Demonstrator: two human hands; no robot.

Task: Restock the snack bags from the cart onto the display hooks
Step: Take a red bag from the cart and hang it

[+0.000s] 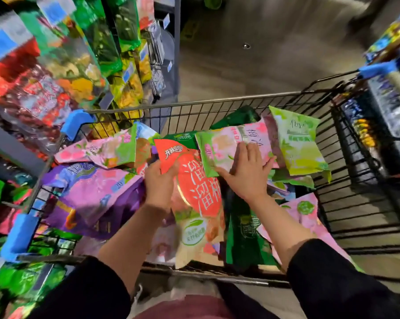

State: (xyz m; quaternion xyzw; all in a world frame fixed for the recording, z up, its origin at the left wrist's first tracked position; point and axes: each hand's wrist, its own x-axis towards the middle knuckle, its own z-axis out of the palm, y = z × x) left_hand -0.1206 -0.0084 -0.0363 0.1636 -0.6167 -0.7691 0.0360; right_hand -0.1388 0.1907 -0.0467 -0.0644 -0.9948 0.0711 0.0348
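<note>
- Snack bags fill the wire cart (240, 101) in front of us, heaped at all angles inside its black mesh walls.
- Our left hand (159, 180) grips the red bag (199, 187) near its top left corner, fingers curled round the edge and thumb on the front.
- That red bag lies with its long axis running away from us, top end toward the far wall of the cart, bottom end toward our body and resting over the near rim.
- Large white Chinese characters run down the red panel; we read "溜溜" and part of a third character hidden under the next bag. A small white logo sits in the top corner, too blurred to read. A green-ringed oval badge lower down carries writing we cannot make out.
- Our right hand (245, 169) lies flat, fingers spread and straight, pressing on the pink and green bag (229, 146), which overlaps the red bag's upper right edge.
- This pink and green bag lies crosswise, long axis left to right; a "20" shows near its left end, the rest is blurred.
- A light green bag (298, 143) leans at the far right of the heap, its writing unclear.
- A purple bag (95, 192) at the left also shows "20".
- Hanging bags (63, 56) crowd the display to our left, blurred.
</note>
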